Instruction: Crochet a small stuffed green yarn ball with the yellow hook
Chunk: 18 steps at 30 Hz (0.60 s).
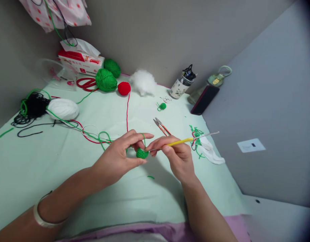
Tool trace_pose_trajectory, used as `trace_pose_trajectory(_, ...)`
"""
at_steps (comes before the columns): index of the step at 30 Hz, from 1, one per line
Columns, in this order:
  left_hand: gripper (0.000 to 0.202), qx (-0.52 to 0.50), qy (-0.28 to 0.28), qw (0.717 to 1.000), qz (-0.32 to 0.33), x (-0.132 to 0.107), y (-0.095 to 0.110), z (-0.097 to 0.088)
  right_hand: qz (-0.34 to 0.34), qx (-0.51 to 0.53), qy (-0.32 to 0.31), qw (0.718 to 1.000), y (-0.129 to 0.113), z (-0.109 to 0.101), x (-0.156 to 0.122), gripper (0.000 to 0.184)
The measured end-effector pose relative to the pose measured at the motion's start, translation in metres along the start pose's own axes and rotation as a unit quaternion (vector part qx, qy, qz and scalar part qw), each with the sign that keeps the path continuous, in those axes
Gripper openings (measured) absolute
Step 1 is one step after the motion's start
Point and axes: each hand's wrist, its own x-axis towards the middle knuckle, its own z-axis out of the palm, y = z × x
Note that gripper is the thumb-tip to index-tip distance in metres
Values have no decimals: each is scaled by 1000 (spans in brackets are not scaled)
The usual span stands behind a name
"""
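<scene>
A small green crocheted piece (pixel 142 153) is pinched between the thumb and fingers of my left hand (pixel 122 151). Green yarn rises from it and passes over my left index finger. My right hand (pixel 178 156) grips a crochet hook (pixel 181 142) with a yellow handle; its near metal end meets the top of the green piece, and its far end points to the right. Beyond my hands lie orange-handled thread snips (pixel 162 126), apart from both hands. A short green yarn scrap (pixel 150 177) rests on the cloth below the piece.
Toward the back are green yarn balls (pixel 106 80), a red yarn ball (pixel 124 88), white stuffing (pixel 143 82), a tissue pack (pixel 81 62), red scissors (pixel 86 84), a jar (pixel 180 88) and a phone (pixel 204 100). Black yarn (pixel 37 107) and white yarn (pixel 63 109) lie left; scraps (pixel 197 136) lie right.
</scene>
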Motion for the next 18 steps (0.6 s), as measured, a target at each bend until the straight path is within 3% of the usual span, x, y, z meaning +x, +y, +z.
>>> trace_pose_trajectory(8,48,71,0,997,25,2,-6,1,-44,-131,-47,989,1,-3,1,17)
trace_pose_trajectory(15,47,53,63,997,-12,4,-7,8,-198,-342,-45,918,4,8,-2,19)
trace_pose_trajectory(18,48,47,90,995,-4,2,-5,11,-189,-298,-21,935,2,6,0,18)
